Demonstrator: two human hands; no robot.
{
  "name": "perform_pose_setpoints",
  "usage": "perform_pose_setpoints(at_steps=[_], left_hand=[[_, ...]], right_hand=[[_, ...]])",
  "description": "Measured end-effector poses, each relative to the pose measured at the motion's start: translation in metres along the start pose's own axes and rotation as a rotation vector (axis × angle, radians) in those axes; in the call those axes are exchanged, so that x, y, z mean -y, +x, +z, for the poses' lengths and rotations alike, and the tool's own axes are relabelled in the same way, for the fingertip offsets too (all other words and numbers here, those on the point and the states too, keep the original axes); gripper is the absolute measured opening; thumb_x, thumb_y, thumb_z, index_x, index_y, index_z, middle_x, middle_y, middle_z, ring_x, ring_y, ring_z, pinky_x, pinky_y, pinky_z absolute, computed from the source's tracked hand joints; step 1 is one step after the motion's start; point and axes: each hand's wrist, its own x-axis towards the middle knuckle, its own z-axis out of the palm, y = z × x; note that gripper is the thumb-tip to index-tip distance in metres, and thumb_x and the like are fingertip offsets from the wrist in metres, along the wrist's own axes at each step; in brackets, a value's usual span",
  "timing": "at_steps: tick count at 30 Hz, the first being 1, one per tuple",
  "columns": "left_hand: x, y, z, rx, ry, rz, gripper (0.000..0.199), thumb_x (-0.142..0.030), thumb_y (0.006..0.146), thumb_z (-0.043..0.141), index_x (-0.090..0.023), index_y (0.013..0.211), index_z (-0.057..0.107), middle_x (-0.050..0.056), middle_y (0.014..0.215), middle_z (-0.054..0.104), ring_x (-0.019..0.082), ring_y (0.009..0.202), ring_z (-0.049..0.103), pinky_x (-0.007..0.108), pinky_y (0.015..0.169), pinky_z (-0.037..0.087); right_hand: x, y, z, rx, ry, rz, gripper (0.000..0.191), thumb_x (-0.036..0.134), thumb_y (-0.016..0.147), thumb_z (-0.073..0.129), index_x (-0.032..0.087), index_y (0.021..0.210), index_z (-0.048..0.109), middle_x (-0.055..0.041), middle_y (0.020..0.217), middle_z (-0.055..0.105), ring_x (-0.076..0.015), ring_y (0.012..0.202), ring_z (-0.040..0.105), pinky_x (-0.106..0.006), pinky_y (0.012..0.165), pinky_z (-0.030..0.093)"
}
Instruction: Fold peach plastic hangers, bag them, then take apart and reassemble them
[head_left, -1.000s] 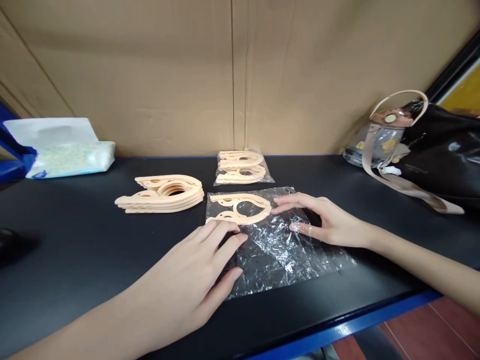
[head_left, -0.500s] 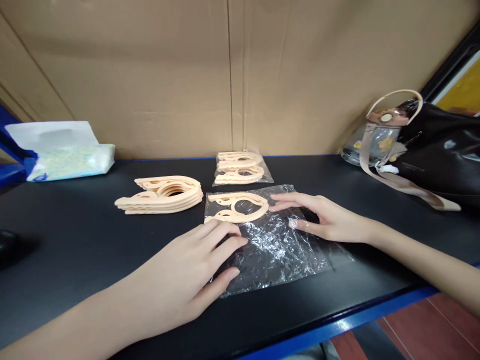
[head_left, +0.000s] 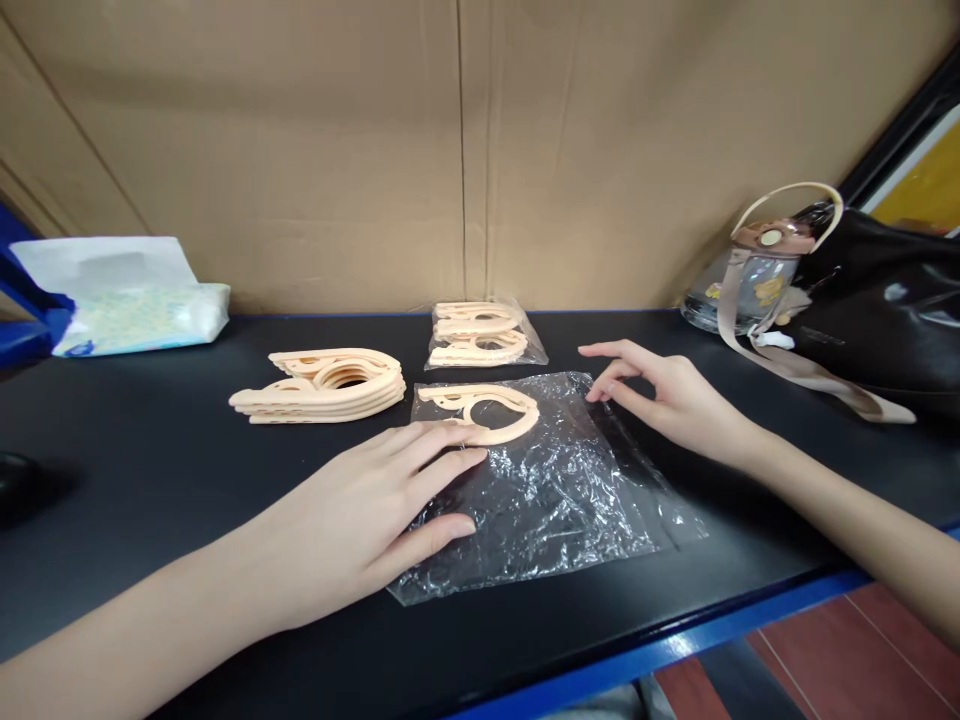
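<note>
A clear plastic bag (head_left: 555, 500) lies flat and wrinkled on the black table. Inside its far left part is a peach folding hanger (head_left: 517, 425), partly covered by my fingers. My left hand (head_left: 382, 500) rests palm down on the bag and the hanger's near side, fingers stretched out. Just past the bag's far right corner is my right hand (head_left: 660, 400), fingers apart and nothing in them. Left of the bag sits a stack of several similar folded hangers (head_left: 330, 390). Behind it lies a bagged pair of hangers (head_left: 484, 335).
A tissue pack (head_left: 142, 315) stands at the back left. At the far right are a water bottle (head_left: 757, 280) with a strap and a black leather bag (head_left: 885, 310). A cardboard wall (head_left: 337, 150) closes off the back. A dark object (head_left: 19, 480) is at the left edge.
My right hand has lifted off the bag and moved right, away from the hanger. My left hand has shifted slightly forward onto the hanger, uncovering the bag's near left corner.
</note>
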Motion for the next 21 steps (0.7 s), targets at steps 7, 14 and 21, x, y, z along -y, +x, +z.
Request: perform_pose_setpoints(at_steps=[7, 14, 21], left_hand=[[-0.003, -0.001, 0.0, -0.073, -0.006, 0.005, 0.042, -0.042, 0.101, 0.046, -0.025, 0.138, 0.054, 0.006, 0.137, 0.06, 0.024, 0.124, 0.056, 0.038, 0.106, 0.045], [-0.004, -0.001, -0.001, -0.045, -0.009, 0.022, 0.041, -0.042, 0.1, 0.048, -0.023, 0.137, 0.054, 0.006, 0.137, 0.06, 0.024, 0.126, 0.054, 0.038, 0.106, 0.044], [-0.006, -0.002, 0.001, -0.089, -0.065, -0.001, 0.041, -0.043, 0.102, 0.044, -0.025, 0.137, 0.053, 0.006, 0.136, 0.06, 0.023, 0.124, 0.055, 0.038, 0.107, 0.044]], right_hand=[[0.003, 0.009, -0.009, -0.148, -0.114, 0.004, 0.027, 0.034, 0.096, 0.048, 0.024, 0.117, 0.061, -0.0027, 0.083, 0.076, -0.0202, 0.072, 0.069, -0.032, 0.059, 0.051], [-0.007, 0.042, -0.008, -0.048, -0.318, -0.12, 0.031, 0.027, 0.098, 0.041, 0.02, 0.116, 0.064, -0.009, 0.114, 0.072, -0.0264, 0.102, 0.069, -0.047, 0.09, 0.054], [-0.042, 0.111, 0.022, 0.056, -0.351, -0.15, 0.039, 0.031, 0.1, 0.04, 0.02, 0.135, 0.056, -0.0125, 0.137, 0.06, -0.0303, 0.126, 0.057, -0.055, 0.105, 0.046]])
